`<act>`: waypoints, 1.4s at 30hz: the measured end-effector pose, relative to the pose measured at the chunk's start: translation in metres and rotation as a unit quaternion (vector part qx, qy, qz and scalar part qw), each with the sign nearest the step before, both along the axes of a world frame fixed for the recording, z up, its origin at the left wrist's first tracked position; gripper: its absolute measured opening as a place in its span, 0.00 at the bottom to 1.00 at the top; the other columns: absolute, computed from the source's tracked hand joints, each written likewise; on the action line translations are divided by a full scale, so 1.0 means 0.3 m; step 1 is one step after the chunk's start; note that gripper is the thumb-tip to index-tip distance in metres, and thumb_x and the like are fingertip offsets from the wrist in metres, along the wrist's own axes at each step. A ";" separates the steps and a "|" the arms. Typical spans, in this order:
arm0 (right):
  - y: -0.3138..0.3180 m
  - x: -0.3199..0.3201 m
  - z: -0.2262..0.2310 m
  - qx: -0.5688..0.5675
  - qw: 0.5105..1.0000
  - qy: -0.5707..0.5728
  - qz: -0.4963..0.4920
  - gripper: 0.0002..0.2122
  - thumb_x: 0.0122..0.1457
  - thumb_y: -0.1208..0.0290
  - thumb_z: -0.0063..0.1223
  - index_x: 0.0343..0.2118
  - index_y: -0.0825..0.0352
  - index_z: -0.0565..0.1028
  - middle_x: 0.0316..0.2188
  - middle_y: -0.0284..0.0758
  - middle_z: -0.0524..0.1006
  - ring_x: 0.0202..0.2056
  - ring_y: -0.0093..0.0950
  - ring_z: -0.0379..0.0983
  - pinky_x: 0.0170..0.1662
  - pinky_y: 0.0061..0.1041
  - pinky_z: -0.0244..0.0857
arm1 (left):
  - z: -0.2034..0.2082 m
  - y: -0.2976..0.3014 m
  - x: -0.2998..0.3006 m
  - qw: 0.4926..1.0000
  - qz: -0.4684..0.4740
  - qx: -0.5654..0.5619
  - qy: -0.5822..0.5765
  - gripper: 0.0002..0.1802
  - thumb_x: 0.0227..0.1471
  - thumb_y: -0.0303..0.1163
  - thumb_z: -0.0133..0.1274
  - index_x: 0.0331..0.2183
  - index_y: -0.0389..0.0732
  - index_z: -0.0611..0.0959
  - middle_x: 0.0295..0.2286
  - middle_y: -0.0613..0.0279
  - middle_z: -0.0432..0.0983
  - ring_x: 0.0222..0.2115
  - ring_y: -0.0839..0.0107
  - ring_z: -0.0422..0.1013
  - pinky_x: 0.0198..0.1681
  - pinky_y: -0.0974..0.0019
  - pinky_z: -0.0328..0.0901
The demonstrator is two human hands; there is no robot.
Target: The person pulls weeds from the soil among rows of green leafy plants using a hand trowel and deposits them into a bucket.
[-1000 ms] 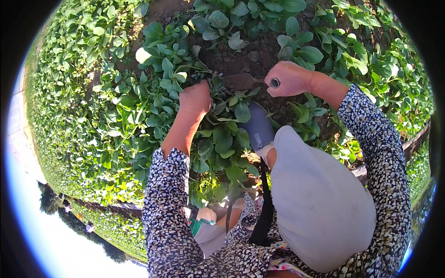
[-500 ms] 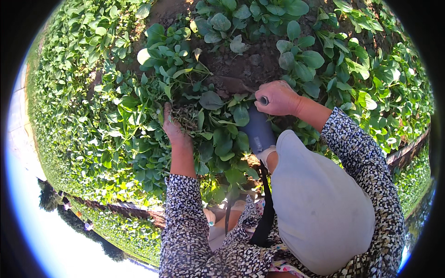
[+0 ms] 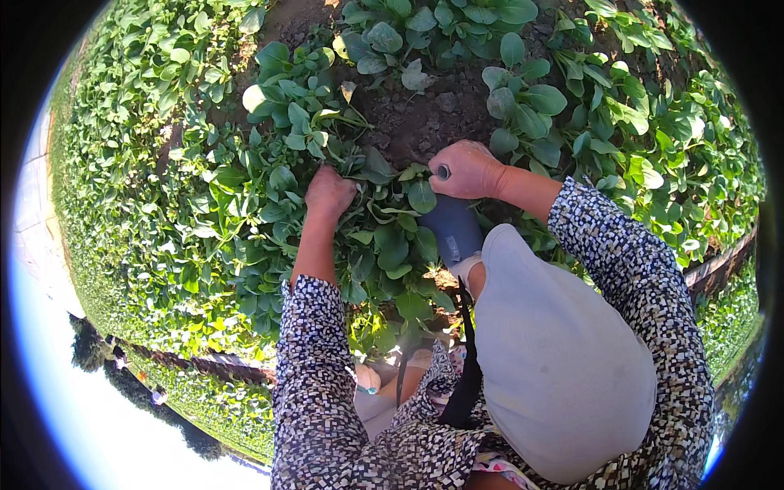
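Observation:
My right hand (image 3: 469, 170) is closed in a fist round a hand tool with a hollow tubular handle (image 3: 443, 171). The handle's open end points up, and leaves and my hand hide the tool's working end. To the left, my left hand (image 3: 328, 194) reaches down into the leafy green plants (image 3: 392, 245), fingers curled in among the stems. What those fingers hold, if anything, is hidden by leaves. A patch of bare brown soil (image 3: 425, 122) lies just beyond both hands.
My dark blue-grey shoe (image 3: 453, 233) stands among the plants below the right hand. A light grey cap (image 3: 563, 351) covers much of the lower right. Broad-leaved plants (image 3: 531, 102) grow around the soil, and a dense green bed (image 3: 147, 220) spreads left.
My left hand was stretched out beside some dry, wispy weeds; it has moved up and slightly right and curled shut. The right hand shifted slightly left, and the tool's flat brown blade dropped from sight.

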State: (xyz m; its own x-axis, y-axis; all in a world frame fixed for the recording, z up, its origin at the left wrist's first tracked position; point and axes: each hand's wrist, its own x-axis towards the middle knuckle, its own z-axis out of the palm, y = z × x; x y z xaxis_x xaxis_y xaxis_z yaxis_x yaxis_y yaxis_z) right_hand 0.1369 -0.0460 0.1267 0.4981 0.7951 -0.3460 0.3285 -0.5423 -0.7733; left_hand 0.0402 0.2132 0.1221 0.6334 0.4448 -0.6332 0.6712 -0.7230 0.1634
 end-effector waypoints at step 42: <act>0.004 -0.138 0.059 -0.011 0.993 -0.019 -0.113 0.09 0.48 0.61 0.53 0.21 0.61 0.76 0.24 0.38 0.76 0.29 0.41 0.73 0.33 0.37 0.66 | -0.185 0.062 0.119 0.888 0.306 -0.202 -0.277 0.26 0.39 0.37 0.65 0.41 0.34 0.78 0.38 0.54 0.78 0.40 0.60 0.73 0.46 0.63 0.64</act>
State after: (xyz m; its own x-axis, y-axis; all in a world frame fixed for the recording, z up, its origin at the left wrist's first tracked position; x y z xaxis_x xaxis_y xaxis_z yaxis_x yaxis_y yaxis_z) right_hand 0.0955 -0.0448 0.1444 0.6760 0.6542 -0.3391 0.2249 -0.6214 -0.7505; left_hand 0.0759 0.2317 0.0667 0.6151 0.6210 -0.4858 0.6539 -0.0576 0.7544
